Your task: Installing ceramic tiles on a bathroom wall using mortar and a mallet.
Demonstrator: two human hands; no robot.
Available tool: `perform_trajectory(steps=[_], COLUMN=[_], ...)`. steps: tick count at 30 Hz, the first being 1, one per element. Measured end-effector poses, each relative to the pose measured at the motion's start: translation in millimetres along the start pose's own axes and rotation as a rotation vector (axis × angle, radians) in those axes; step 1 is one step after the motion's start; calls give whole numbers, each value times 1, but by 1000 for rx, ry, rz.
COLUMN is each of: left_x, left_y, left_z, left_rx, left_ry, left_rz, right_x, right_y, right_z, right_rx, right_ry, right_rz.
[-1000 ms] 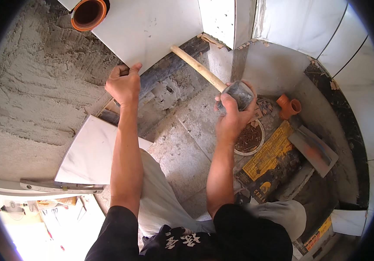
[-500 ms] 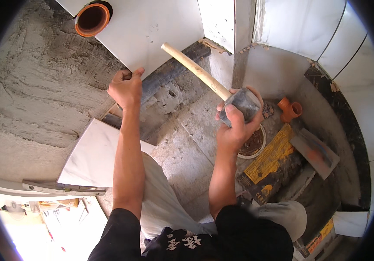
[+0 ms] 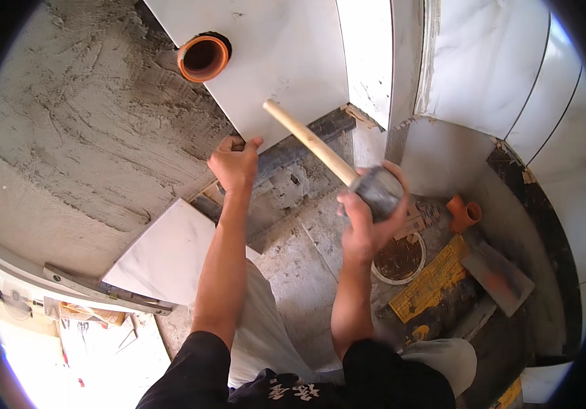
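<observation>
Grey mortar (image 3: 95,129) lies far left beside a white tile (image 3: 286,61), its near corner touched by the curled left hand (image 3: 233,163), grip unclear, while farther right the right hand (image 3: 366,235) clasps a mallet's head (image 3: 378,192).

The mallet head (image 3: 378,193) is blurred and hides part of the right hand (image 3: 369,235), the left forearm (image 3: 223,273) covers part of the lower tile (image 3: 163,252), and the view's upper edge cuts off the notched white tile (image 3: 279,58)
</observation>
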State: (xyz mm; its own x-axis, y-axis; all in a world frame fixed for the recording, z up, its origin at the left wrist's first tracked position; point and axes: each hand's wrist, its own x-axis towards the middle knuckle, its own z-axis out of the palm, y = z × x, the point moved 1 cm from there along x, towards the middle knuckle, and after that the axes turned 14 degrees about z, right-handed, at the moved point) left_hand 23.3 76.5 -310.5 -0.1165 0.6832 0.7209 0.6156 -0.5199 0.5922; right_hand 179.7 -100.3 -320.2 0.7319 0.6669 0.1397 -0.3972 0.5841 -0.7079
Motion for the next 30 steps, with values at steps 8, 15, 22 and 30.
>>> perform_trajectory(steps=[8,15,22,30], left_x=[0,1,3,12], left_y=[-2,7,6,10], left_z=[-4,-6,-6,-26], left_rx=[65,93,145,321], left_ry=[-29,-91,-48,-206], left_rz=[15,-23,89,97], right_x=[-4,2,1,4], right_y=[0,-8,-8,-8], right_z=[13,17,23,23], right_rx=[-66,-61,29,25], right_ry=[-68,-131,-55,-106], right_rz=[-17,-180,-165,49])
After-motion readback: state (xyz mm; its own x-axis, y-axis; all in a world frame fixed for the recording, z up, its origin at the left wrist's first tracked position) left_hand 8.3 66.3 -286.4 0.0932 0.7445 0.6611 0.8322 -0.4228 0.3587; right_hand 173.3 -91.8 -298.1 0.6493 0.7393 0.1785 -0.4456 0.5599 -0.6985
